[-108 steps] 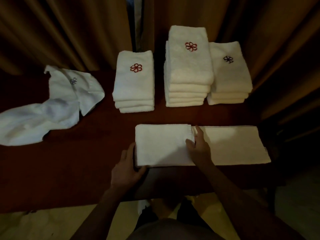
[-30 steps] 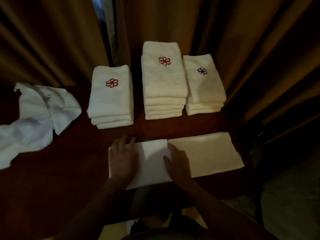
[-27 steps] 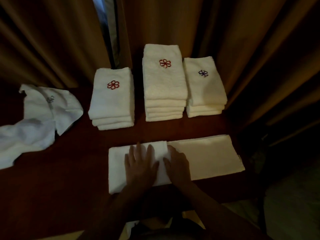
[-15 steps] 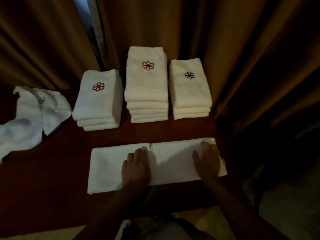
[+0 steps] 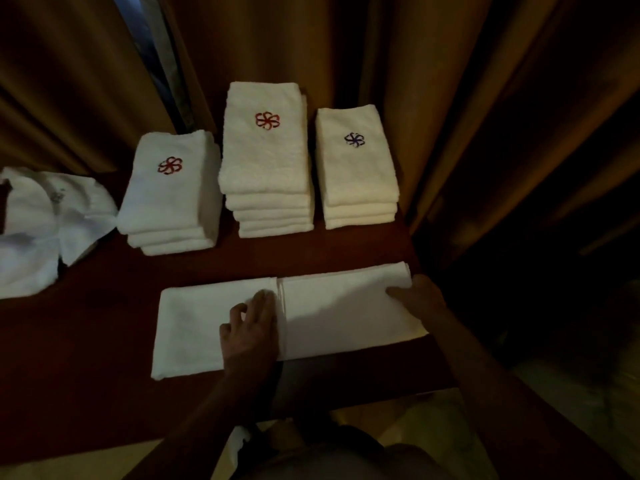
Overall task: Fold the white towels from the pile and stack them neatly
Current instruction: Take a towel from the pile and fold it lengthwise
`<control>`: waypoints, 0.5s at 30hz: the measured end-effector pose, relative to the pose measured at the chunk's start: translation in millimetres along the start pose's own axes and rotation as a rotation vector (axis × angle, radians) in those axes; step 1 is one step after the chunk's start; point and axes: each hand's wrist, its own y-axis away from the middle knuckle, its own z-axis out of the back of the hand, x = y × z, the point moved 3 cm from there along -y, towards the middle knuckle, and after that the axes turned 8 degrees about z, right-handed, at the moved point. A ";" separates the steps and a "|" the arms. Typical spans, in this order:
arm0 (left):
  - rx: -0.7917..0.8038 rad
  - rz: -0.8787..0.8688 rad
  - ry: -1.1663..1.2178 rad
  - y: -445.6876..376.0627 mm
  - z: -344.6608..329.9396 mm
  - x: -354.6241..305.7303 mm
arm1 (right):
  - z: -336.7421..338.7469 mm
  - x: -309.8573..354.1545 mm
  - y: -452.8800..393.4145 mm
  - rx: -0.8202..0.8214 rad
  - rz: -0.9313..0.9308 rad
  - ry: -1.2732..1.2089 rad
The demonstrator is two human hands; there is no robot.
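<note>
A long white towel, partly folded, lies across the near side of the dark red table. My left hand presses flat on its middle, right at the fold edge. My right hand grips the towel's right end, thumb on top. Behind stand three stacks of folded white towels: a left stack and a taller middle stack, both with a red flower emblem, and a right stack with a blue one. The unfolded pile sits at the far left.
Brown curtains hang close behind the table and along its right side. The table's right edge runs just past the towel's end, and its front edge is near my body, with pale floor below.
My left hand slid from the towel's left part to the fold edge at its middle. My right hand moved from the middle out to the right end and took hold of it.
</note>
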 end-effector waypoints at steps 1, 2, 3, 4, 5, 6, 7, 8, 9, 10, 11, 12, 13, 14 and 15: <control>-0.015 0.000 0.009 -0.9 -1.1 1.0 | 2.1 2.6 1.5 0.015 0.024 -0.029; -0.026 0.002 0.022 -1.7 -1.5 1.7 | 5.0 6.7 5.5 0.045 0.040 -0.082; -0.040 0.007 0.038 -2.2 -1.9 2.0 | 8.1 10.5 10.2 0.089 0.053 -0.155; -0.049 0.019 0.058 -2.8 -2.9 2.0 | 11.5 15.3 16.1 0.135 0.071 -0.244; -0.061 0.026 0.078 -3.7 -5.0 2.2 | 15.6 22.7 23.0 0.179 0.096 -0.327; -0.070 0.034 0.094 -4.7 -6.9 2.8 | 19.3 31.6 29.7 0.208 0.116 -0.383; -0.073 0.044 0.113 -5.6 -6.5 3.4 | 21.4 42.1 34.7 0.218 0.131 -0.427; -0.058 0.054 0.138 -6.6 -4.6 3.9 | 21.9 52.9 38.8 0.220 0.139 -0.470; -0.029 0.056 0.164 -8.2 -2.1 4.8 | 19.8 64.6 43.6 0.224 0.138 -0.523; 0.004 0.049 0.195 -9.7 0.4 5.9 | 15.5 77.1 47.9 0.240 0.136 -0.575; 0.039 0.030 0.229 -11.0 2.2 8.3 | 9.8 91.2 53.9 0.265 0.137 -0.625; 0.060 0.001 0.261 -10.5 6.9 11.5 | 2.4 105.6 60.0 0.297 0.150 -0.663; 0.073 -0.040 0.302 -9.4 13.2 15.7 | -5.9 121.4 68.3 0.324 0.162 -0.697; 0.060 -0.081 0.326 -7.4 20.0 21.9 | -15.8 136.4 75.8 0.341 0.173 -0.724; 0.005 -0.096 0.315 -4.8 24.9 31.6 | -26.1 152.1 84.3 0.340 0.176 -0.743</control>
